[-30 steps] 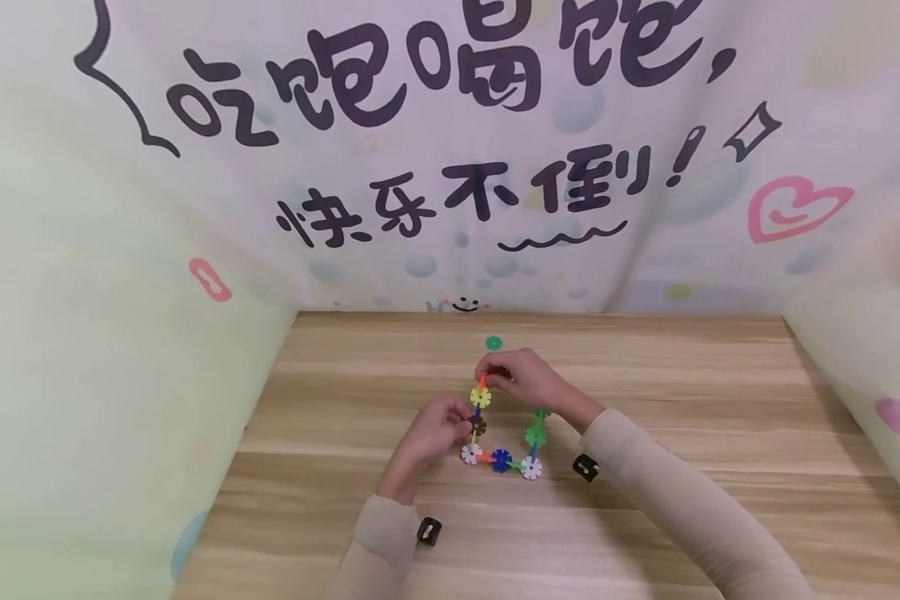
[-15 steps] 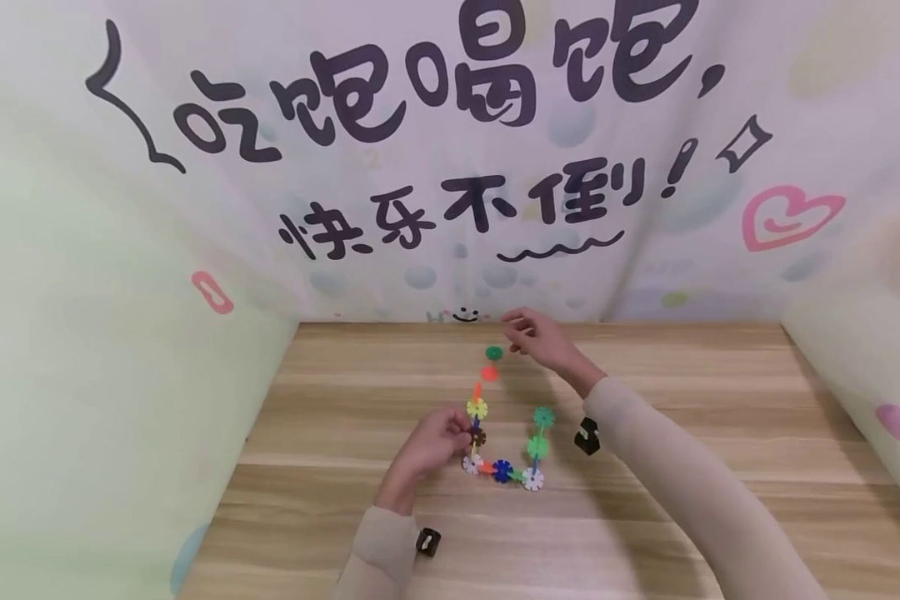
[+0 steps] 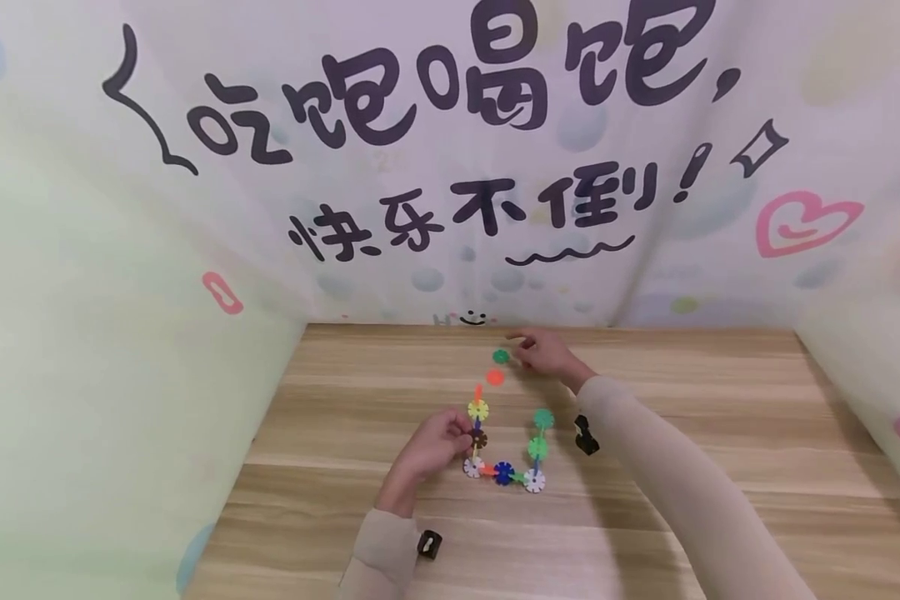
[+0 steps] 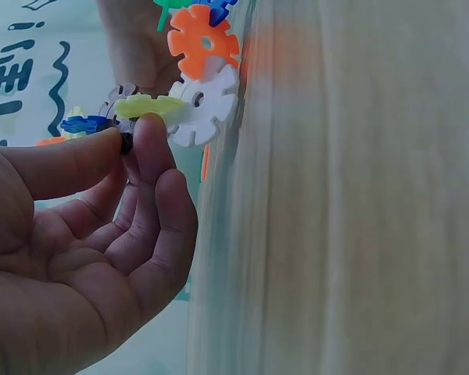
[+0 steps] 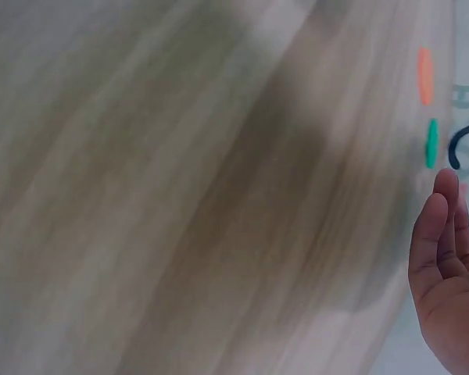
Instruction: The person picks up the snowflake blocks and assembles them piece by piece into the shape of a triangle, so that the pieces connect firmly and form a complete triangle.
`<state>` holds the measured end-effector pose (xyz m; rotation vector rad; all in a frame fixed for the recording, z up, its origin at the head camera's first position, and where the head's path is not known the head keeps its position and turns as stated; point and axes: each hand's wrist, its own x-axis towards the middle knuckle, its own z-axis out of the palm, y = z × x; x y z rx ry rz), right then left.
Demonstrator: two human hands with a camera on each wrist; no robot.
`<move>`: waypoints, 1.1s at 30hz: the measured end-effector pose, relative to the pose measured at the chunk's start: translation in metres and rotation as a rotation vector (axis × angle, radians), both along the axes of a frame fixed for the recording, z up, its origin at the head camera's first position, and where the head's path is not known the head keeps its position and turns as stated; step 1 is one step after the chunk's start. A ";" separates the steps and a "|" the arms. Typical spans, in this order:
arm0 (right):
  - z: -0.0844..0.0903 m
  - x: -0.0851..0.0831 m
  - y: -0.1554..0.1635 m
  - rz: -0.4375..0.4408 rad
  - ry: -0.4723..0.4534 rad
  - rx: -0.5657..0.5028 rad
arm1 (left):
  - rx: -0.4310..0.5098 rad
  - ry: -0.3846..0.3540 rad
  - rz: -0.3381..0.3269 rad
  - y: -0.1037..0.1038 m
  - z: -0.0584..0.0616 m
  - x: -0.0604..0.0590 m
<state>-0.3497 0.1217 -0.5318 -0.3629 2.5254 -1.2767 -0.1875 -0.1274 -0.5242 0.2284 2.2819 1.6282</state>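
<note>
A U-shaped chain of snowflake discs lies flat on the wooden table. My left hand pinches its brown disc between thumb and forefinger. In the left wrist view, the left hand holds that dark disc beside a white disc and a yellow one. My right hand hovers at the far side of the table, right beside a loose green disc, holding nothing. A loose orange disc lies just nearer. In the right wrist view, the fingers are relaxed, apart from the green disc.
A printed cloth backdrop rises behind the table's far edge and wraps both sides. Bare wood spreads to the left and right of the chain. Small black cameras sit on both wrists.
My right hand left the top of the chain's left arm and reached back to the loose green disc. An orange disc now lies loose on the table. The left hand kept its pinch.
</note>
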 end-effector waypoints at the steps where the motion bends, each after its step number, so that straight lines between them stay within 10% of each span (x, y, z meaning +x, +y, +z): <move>1: -0.001 0.000 -0.001 0.010 0.000 0.011 | -0.003 -0.001 0.000 0.000 0.000 0.000; 20: -0.013 0.002 -0.010 0.050 0.147 0.272 | -0.020 0.006 -0.001 0.004 0.004 0.000; 33: -0.017 0.003 -0.016 0.013 0.152 0.252 | -0.010 -0.017 0.012 0.001 0.002 0.000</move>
